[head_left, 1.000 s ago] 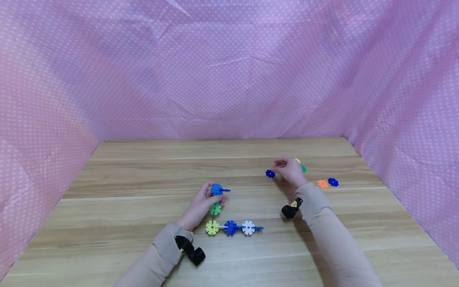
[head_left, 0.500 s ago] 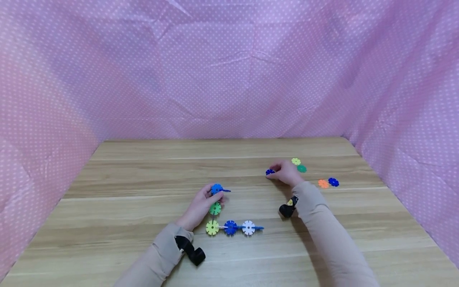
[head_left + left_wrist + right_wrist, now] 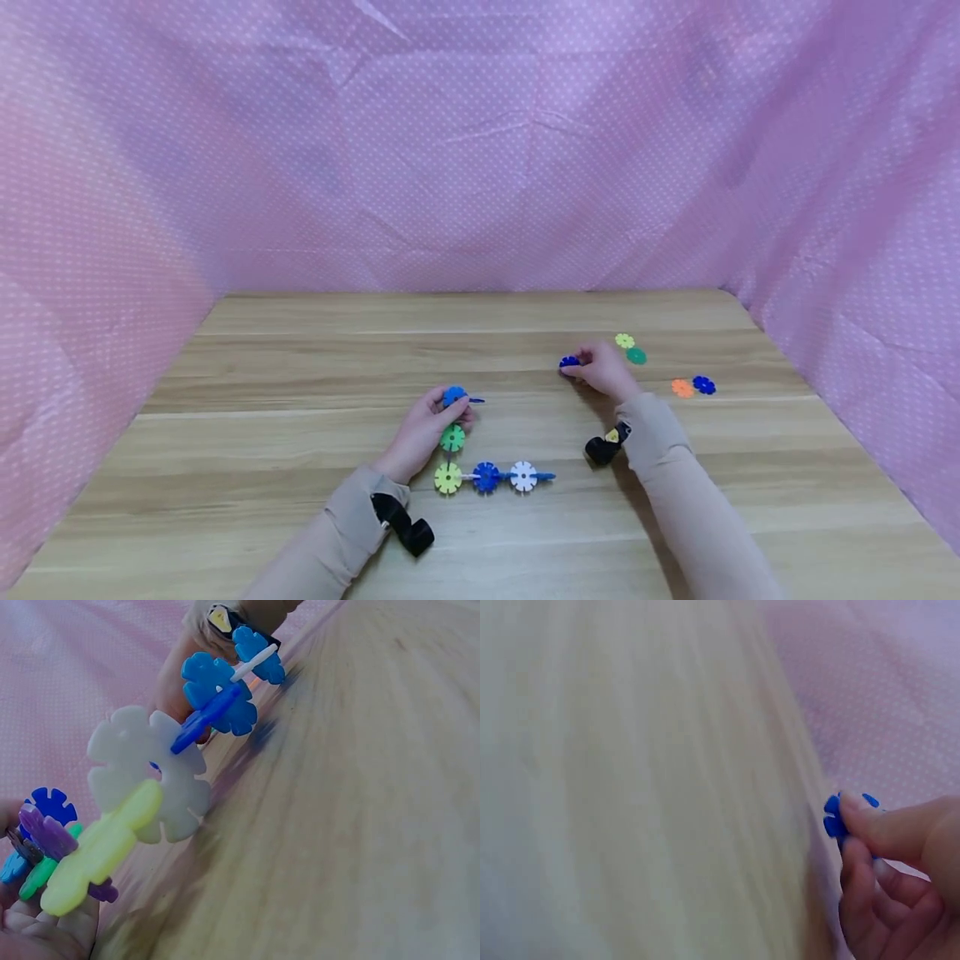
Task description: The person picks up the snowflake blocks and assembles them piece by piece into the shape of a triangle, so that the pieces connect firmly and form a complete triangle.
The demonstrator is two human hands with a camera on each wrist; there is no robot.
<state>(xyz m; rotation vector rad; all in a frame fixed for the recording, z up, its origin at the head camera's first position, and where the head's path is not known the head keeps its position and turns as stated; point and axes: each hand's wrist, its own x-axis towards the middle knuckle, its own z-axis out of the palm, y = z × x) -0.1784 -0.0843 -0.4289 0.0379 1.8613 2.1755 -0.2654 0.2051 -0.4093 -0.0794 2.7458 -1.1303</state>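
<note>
My left hand [image 3: 411,435] grips the upper end of an L-shaped chain of slotted snowflake discs at a light blue disc [image 3: 454,395]. Below the fingers come a green disc [image 3: 452,437] and a yellow disc [image 3: 447,478]. From the yellow one the chain runs right through a dark blue disc [image 3: 486,477] to a white disc [image 3: 523,476]. Other discs join these edge-on; a white one [image 3: 120,750] is large in the left wrist view. Farther back, my right hand [image 3: 611,375] pinches a loose dark blue snowflake disc [image 3: 831,825] between thumb and fingers, which partly hide it.
Right of my right hand lie loose discs on the wooden table [image 3: 300,358]: yellow [image 3: 625,341] and green [image 3: 636,356] side by side, then orange [image 3: 682,387] beside dark blue [image 3: 704,384]. A pink dotted cloth [image 3: 480,167] hangs round the table's back and sides.
My right hand has moved slightly left and down to the loose dark blue disc and now pinches it, uncovering the yellow and green discs. My left hand keeps its hold on the chain.
</note>
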